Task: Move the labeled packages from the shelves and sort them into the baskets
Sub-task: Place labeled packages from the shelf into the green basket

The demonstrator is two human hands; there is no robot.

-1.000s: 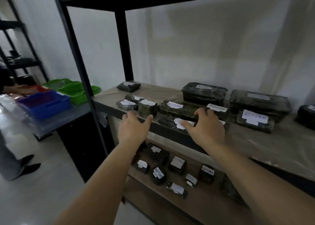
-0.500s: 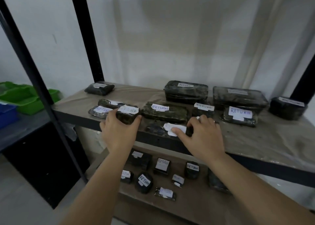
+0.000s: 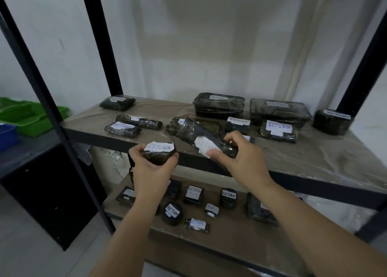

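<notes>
My left hand (image 3: 151, 169) grips a small dark package (image 3: 159, 154) with a white RETURN label, held just off the front edge of the upper shelf (image 3: 326, 157). My right hand (image 3: 240, 159) holds a long flat dark package (image 3: 201, 137) by its near end, tilted up over the shelf front; its white label is blurred. Several other dark wrapped packages with RETURN labels lie on the upper shelf, among them one (image 3: 123, 128) at the left and one (image 3: 278, 130) at the right. The lower shelf (image 3: 240, 241) carries several smaller labeled packages.
Green baskets (image 3: 31, 117) and a blue basket (image 3: 7, 136) sit on a dark counter at the far left, beyond the rack's black front post (image 3: 62, 134). Two large dark lidded boxes (image 3: 218, 104) stand at the shelf's back. A white wall lies behind.
Both hands have closed on their packages and lifted them off the upper shelf toward me. The view has shifted right, so the baskets sit nearer the left edge.
</notes>
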